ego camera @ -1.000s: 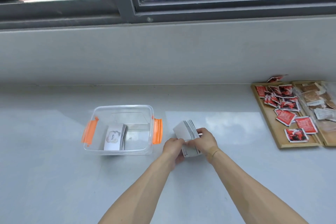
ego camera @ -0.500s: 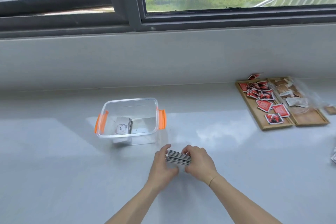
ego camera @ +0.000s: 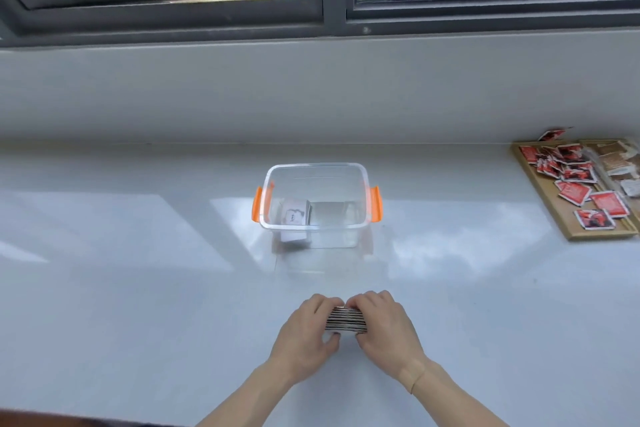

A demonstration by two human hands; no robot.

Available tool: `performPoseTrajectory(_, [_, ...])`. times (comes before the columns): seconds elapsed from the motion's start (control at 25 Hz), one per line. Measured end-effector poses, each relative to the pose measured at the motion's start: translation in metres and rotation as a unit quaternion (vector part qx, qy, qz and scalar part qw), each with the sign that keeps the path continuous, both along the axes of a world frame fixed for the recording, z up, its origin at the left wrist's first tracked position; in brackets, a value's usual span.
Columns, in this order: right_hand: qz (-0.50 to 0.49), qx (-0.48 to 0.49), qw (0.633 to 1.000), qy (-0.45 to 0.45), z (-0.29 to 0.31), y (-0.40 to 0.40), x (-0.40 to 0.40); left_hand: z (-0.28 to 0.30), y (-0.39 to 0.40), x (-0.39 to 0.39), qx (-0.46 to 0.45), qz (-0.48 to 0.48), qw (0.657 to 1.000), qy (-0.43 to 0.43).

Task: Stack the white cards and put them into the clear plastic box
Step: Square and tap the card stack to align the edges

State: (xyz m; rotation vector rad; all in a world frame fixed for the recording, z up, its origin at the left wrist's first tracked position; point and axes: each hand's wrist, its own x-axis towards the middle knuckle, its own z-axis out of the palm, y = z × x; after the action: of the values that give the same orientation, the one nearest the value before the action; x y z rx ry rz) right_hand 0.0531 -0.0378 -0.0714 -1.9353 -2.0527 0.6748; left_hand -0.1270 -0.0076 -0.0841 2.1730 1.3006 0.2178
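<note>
cards (ego camera: pixel 346 320): stacked, on edge, near | box (ego camera: pixel 313 229): open, holds cards

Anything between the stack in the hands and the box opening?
Nothing visible. Both hands hold the stack on bare counter short of the lidless box; cards already fill its left side, the right side is free.

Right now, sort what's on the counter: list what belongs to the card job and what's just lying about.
Belongs to the job:
card stack held by left hand and right hand
clear plastic box
cards in the box

Lying about:
wooden tray
red packets
brown packets
</note>
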Motion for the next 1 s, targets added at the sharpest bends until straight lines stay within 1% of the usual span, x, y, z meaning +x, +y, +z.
performPoseTrajectory(0.16, [0.001, 0.048, 0.998, -0.032, -0.008, 0.003, -0.019, -0.011, 0.001, -0.016, 0.061, 0.008, 0.998, 0.011])
performPoseTrajectory(0.28, [0.017, 0.017, 0.997, -0.072, -0.017, -0.001, -0.033, -0.024, -0.002, -0.018, 0.117, -0.028, 0.990, 0.072])
performPoseTrajectory(0.4, [0.010, 0.026, 0.994, -0.109, -0.025, -0.004, -0.038, -0.029, -0.005, -0.017, 0.152, -0.042, 0.984, 0.080])
performPoseTrajectory(0.56, [0.000, 0.019, 0.990, -0.141, -0.025, -0.002, -0.041, -0.030, -0.001, -0.019, 0.122, -0.051, 0.986, 0.098])
performPoseTrajectory(0.6, [0.001, 0.015, 0.989, -0.145, -0.025, -0.002, -0.041, -0.030, 0.000, -0.019, 0.104, -0.049, 0.990, 0.085])
performPoseTrajectory(0.64, [0.003, 0.012, 0.989, -0.145, -0.024, -0.001, -0.042, -0.030, 0.000, -0.022, 0.076, -0.037, 0.995, 0.049])
performPoseTrajectory(0.72, [0.002, 0.004, 0.990, -0.142, -0.023, -0.001, -0.042, -0.029, 0.000, -0.033, -0.015, 0.015, 0.998, -0.065])
performPoseTrajectory(0.76, [0.000, -0.003, 0.990, -0.141, -0.022, 0.000, -0.043, -0.028, -0.002, -0.042, -0.052, 0.056, 0.989, -0.126])
performPoseTrajectory(0.84, [-0.001, -0.011, 0.990, -0.140, -0.021, 0.000, -0.043, -0.027, -0.003, -0.062, -0.093, 0.174, 0.956, -0.218])
performPoseTrajectory(0.92, [0.002, -0.017, 0.989, -0.144, -0.021, 0.000, -0.043, -0.028, -0.002, -0.080, -0.108, 0.300, 0.907, -0.275])
performPoseTrajectory(1.0, [0.005, -0.022, 0.990, -0.143, -0.022, 0.000, -0.043, -0.030, -0.001, -0.082, -0.112, 0.379, 0.862, -0.317])
